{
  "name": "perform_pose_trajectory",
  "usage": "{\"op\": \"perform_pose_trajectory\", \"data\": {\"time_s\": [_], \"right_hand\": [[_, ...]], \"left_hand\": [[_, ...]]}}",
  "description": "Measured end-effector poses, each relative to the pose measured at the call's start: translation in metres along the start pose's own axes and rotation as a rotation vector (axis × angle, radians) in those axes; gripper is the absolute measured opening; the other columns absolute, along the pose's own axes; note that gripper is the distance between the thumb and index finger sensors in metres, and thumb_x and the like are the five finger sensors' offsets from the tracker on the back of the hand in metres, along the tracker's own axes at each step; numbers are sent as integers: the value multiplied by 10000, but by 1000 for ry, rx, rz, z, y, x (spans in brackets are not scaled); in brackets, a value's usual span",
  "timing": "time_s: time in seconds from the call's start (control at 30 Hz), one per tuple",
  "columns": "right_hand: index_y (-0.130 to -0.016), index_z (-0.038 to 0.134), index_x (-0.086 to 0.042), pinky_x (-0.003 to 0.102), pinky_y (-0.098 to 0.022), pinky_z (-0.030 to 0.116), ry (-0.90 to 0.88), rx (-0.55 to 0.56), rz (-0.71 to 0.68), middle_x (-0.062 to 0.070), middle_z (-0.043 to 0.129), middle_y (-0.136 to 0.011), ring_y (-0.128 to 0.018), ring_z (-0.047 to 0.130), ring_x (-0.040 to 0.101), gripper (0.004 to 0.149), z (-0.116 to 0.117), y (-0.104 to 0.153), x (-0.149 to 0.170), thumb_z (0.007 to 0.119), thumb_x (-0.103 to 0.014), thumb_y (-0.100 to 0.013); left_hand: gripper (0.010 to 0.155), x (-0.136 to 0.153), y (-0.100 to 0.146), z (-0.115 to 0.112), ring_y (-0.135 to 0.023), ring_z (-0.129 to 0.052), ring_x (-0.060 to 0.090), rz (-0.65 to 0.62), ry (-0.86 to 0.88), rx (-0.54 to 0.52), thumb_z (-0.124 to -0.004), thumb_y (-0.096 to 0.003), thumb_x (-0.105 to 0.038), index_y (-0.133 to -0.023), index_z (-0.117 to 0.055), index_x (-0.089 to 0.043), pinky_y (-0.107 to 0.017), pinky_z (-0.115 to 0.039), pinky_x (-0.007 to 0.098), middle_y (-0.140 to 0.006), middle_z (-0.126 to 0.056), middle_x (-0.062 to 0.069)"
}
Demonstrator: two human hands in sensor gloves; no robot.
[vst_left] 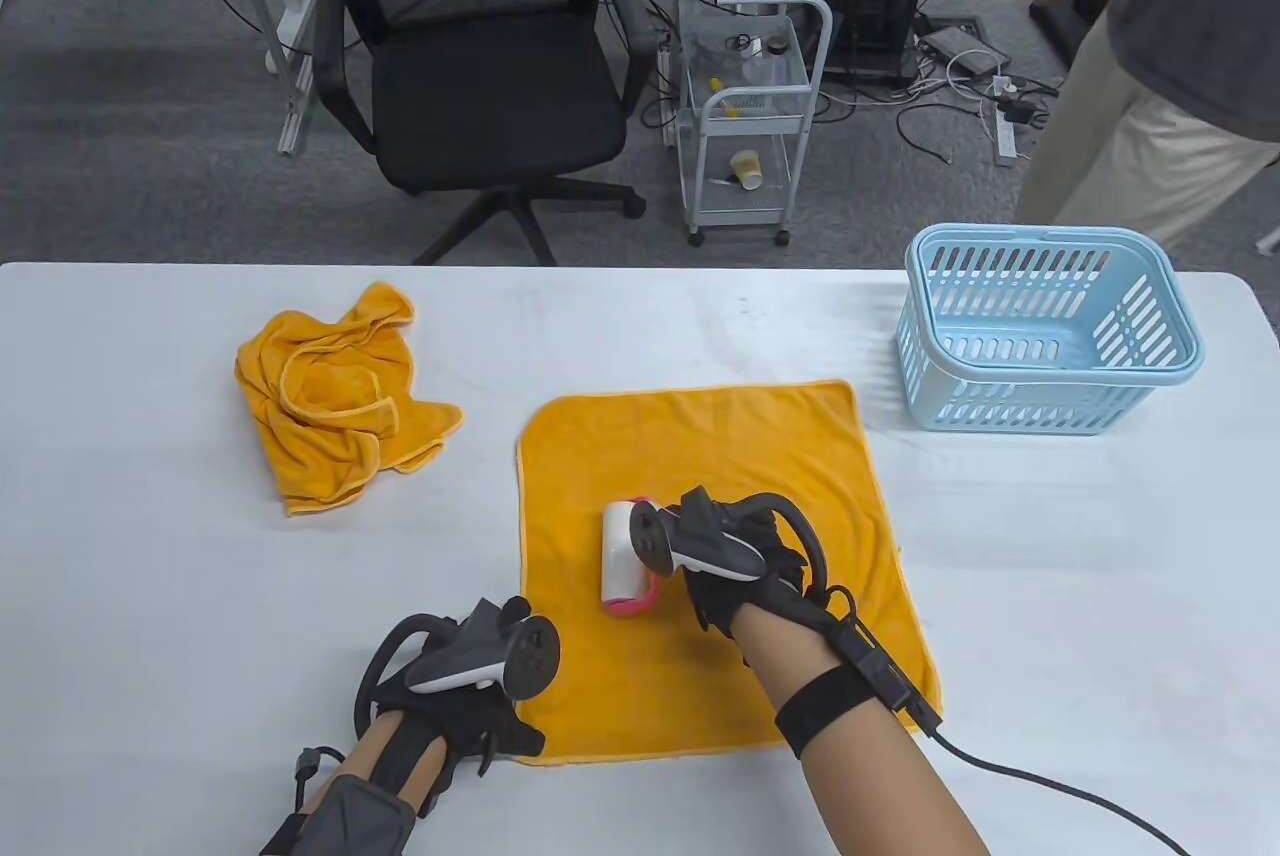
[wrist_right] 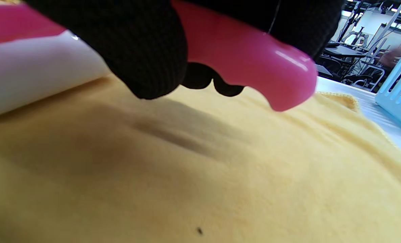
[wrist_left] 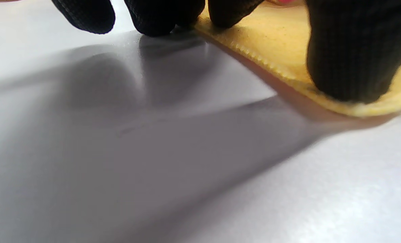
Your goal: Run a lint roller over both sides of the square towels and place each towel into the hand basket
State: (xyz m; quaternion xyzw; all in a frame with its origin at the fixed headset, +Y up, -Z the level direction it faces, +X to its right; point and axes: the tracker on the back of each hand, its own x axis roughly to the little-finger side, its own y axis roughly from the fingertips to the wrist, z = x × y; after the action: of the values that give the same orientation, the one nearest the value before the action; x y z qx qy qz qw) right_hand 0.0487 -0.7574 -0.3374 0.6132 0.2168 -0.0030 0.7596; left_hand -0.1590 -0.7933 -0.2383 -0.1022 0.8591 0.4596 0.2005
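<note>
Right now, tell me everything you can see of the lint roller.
The lint roller has a white sticky drum with pink end caps and a glossy pink plastic handle. It lies on the spread towel, near its middle, the drum resting on the cloth. The right hand grips the handle, fingers curled round it; the handle's rounded end sticks out past them. Nothing else touches it. The left hand presses the towel's near-left corner instead.

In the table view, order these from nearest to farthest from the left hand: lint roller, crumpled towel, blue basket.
From the left hand:
1. Lint roller, just up and right, on the flat towel.
2. Crumpled towel, farther up, toward the table's left.
3. Blue basket, far right corner.
</note>
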Motion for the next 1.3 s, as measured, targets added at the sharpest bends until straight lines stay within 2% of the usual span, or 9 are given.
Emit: {"op": "perform_pose_trajectory", "data": {"time_s": [0.3,0.47,0.53,0.6,0.73,0.9,1.0,1.1,1.3], "right_hand": [[-1014,686,-282,643,-625,695,207,-153,261,60,837,-914,-858,846,387,617,21,16,98,930,-168,-458],[-1008,700,-282,646,-628,693,311,-193,351,56,832,-916,-867,835,384,605,30,30,130,930,-167,-460],[-1006,706,-282,643,-626,702,269,-163,328,53,825,-928,-874,833,381,598,29,34,131,928,-177,-461],[-1018,687,-268,634,-612,727,111,-99,258,64,819,-936,-864,847,388,607,25,38,122,926,-195,-465],[-1037,648,-245,608,-593,763,-144,6,25,93,812,-948,-848,874,395,636,19,48,76,925,-219,-464],[-1053,607,-221,567,-572,800,-100,44,-184,89,805,-952,-826,902,375,666,16,58,6,918,-269,-466],[-1061,583,-221,570,-576,789,-30,41,-221,90,800,-952,-815,902,380,674,21,58,-15,906,-272,-471],[-1066,556,-249,593,-586,755,-8,55,-199,85,807,-936,-805,891,381,683,22,59,-11,900,-252,-476],[-1045,591,-275,628,-609,713,113,-11,-22,72,837,-914,-819,876,390,675,29,65,53,925,-190,-464]], "left_hand": [[992,0,0,0,-1105,-464,447,2,-5,0,-892,-322,-663,-1088,-417,-247,-736,-491,715,-1219,-292,130],[993,0,0,0,-1106,-465,446,2,-5,0,-892,-322,-664,-1088,-417,-247,-736,-492,715,-1219,-293,130],[993,0,0,0,-1106,-465,447,2,-5,0,-892,-322,-663,-1088,-417,-246,-736,-492,715,-1219,-296,130],[993,0,0,0,-1106,-466,446,2,-5,0,-892,-321,-664,-1088,-417,-248,-736,-493,715,-1219,-295,131],[992,0,0,0,-1105,-463,449,1,-5,1,-892,-322,-663,-1088,-417,-247,-736,-492,715,-1218,-294,132],[993,0,0,0,-1105,-458,446,0,1,1,-892,-321,-662,-1087,-415,-248,-737,-489,715,-1218,-289,130],[992,1,0,0,-1106,-455,444,0,3,0,-890,-322,-664,-1087,-413,-249,-737,-489,715,-1218,-288,127],[992,1,0,0,-1105,-457,444,1,2,0,-890,-321,-664,-1087,-413,-251,-737,-490,715,-1218,-288,126],[992,1,0,0,-1106,-456,442,2,0,1,-889,-322,-664,-1087,-413,-249,-737,-489,715,-1218,-286,126]]}}
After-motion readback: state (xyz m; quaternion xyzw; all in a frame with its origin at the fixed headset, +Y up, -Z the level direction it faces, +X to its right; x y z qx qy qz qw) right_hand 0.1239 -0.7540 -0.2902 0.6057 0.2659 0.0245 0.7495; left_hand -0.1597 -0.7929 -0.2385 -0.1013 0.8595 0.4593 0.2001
